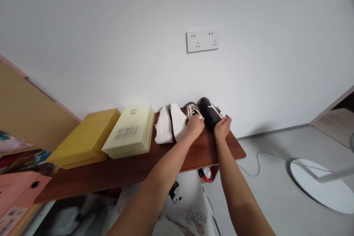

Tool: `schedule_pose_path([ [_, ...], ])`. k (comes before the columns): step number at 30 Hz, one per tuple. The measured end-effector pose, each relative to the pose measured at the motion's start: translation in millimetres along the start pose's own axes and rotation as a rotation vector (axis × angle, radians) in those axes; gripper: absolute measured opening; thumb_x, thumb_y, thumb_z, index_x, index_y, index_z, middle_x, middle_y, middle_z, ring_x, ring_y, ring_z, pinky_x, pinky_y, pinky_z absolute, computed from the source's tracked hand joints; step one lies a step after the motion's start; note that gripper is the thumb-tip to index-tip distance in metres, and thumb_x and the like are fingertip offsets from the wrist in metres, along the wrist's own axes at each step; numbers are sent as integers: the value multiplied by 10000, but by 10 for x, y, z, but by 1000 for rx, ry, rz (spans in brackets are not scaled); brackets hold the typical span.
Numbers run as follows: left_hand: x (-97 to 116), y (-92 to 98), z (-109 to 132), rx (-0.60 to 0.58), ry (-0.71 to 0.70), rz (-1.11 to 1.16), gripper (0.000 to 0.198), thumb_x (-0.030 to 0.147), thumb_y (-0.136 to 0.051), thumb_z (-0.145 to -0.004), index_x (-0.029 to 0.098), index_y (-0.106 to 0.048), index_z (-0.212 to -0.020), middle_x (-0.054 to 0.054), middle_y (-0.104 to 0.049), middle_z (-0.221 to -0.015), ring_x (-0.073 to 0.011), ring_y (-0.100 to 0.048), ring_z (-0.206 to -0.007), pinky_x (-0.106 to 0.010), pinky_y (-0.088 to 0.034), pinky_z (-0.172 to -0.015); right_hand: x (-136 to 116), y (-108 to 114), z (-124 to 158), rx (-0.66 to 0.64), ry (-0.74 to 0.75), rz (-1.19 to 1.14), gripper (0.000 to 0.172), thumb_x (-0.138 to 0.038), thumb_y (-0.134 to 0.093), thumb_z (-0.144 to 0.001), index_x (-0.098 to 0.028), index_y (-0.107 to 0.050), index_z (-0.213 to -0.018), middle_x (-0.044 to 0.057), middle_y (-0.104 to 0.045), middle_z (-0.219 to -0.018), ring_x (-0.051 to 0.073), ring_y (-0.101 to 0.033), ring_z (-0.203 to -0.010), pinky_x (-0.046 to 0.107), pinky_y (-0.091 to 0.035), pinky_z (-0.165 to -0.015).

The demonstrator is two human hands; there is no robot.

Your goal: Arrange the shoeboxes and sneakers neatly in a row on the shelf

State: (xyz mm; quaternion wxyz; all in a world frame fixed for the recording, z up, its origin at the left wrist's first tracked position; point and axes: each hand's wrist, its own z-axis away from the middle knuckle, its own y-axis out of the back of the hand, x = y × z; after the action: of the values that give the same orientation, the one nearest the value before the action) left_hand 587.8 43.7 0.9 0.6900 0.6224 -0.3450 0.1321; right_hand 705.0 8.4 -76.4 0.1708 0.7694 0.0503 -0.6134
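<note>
Two black sneakers with pale trim stand side by side on a dark brown wooden shelf (177, 158), toes toward the wall. My left hand (195, 126) is closed on the heel end of the left black sneaker (191, 107), whose cream laces show. At the heel of the right black sneaker (209, 111), my right hand (222, 128) has its fingers closed too. This shoe leans on its side with a cream mark facing up. Just left of them is a pair of white shoes: one white shoe (164, 127) lies tipped, beside the other white shoe (178, 120).
A pale yellow box (129, 129) and a darker yellow box (87, 136) lie left on the shelf. Wall sockets (204, 40) sit above. A round white base (323, 184) and a cable (258, 162) are on the floor at right. A pink box (22, 195) is at lower left.
</note>
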Motion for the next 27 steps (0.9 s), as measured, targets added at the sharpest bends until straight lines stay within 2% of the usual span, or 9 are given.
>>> schedule_pose_path([
  [2, -47, -63, 28, 57, 59, 295, 272, 374, -444, -981, 157, -590, -1053, -122, -689, -927, -216, -726, -804, -293, -541, -729, 0, -3, 4, 39, 12, -3, 438, -369, -325, -942, -131, -474, -1278, 224, -536, -1277, 301, -532, -1207, 445, -411, -1002],
  [4, -76, -164, 71, 32, 147, 607, 327, 414, -357, -1006, 171, -534, -1134, -70, -661, -893, -145, -693, -611, -237, -525, -587, -3, 8, 8, 58, 5, -11, 433, -357, -324, -943, -119, -471, -1273, 239, -508, -1295, 304, -503, -1235, 453, -400, -1018],
  [8, -93, -360, 265, 40, 291, 855, 356, 323, -350, -997, 178, -391, -1319, -127, -618, -1144, -101, -661, -555, -241, -537, -532, -21, 40, 21, 77, 5, -20, 415, -342, -295, -952, -116, -467, -1256, 242, -500, -1281, 308, -480, -1248, 468, -398, -1027],
  [10, -150, -402, 493, 106, 192, 818, 460, 255, -392, -972, 202, -307, -1421, -187, -518, -1353, -117, -685, -653, -278, -574, -595, -22, 49, 25, 84, 14, -19, 412, -339, -287, -952, -118, -472, -1246, 240, -501, -1272, 311, -475, -1249, 474, -397, -1030],
  [14, -538, -318, 1212, 138, -283, 561, 588, 245, -504, -932, 222, -308, -1485, -208, -384, -1510, -181, -681, -927, -369, -579, -850, 10, 42, 9, 85, 51, -13, 432, -339, -261, -949, -99, -464, -1246, 266, -488, -1259, 338, -454, -1255, 518, -388, -1031],
  [16, -865, -166, 1567, 87, -426, 445, 562, 251, -478, -947, 231, -320, -1487, -201, -401, -1504, -174, -671, -924, -387, -573, -876, 42, 30, -9, 93, 76, -6, 428, -339, -252, -949, -106, -465, -1238, 265, -486, -1249, 346, -449, -1253, 542, -385, -1030],
  [19, -1422, 201, 1912, 94, -494, 275, 490, 233, -446, -957, 232, -388, -1444, -179, -472, -1453, -188, -657, -1021, -401, -554, -932, 104, 22, -41, 120, 133, 8, 390, -345, -271, -946, -136, -490, -1192, 231, -509, -1207, 338, -468, -1231, 547, -381, -1045],
  [22, -1952, 667, 2082, 112, -449, 120, 425, 240, -426, -959, 233, -475, -1381, -146, -562, -1362, -223, -588, -1209, -392, -550, -953, 178, 31, -73, 141, 172, 22, 351, -345, -303, -939, -147, -504, -1147, 206, -522, -1176, 332, -484, -1213, 552, -362, -1072],
  [27, -2679, 1314, 2432, 190, -364, -93, 408, 259, -423, -941, 202, -544, -1327, -143, -611, -1292, -243, -587, -1217, -443, -485, -1055, 274, 49, -127, 181, 152, 46, 319, -315, -316, -934, -152, -514, -1124, 237, -530, -1190, 333, -514, -1197, 509, -362, -1083],
])
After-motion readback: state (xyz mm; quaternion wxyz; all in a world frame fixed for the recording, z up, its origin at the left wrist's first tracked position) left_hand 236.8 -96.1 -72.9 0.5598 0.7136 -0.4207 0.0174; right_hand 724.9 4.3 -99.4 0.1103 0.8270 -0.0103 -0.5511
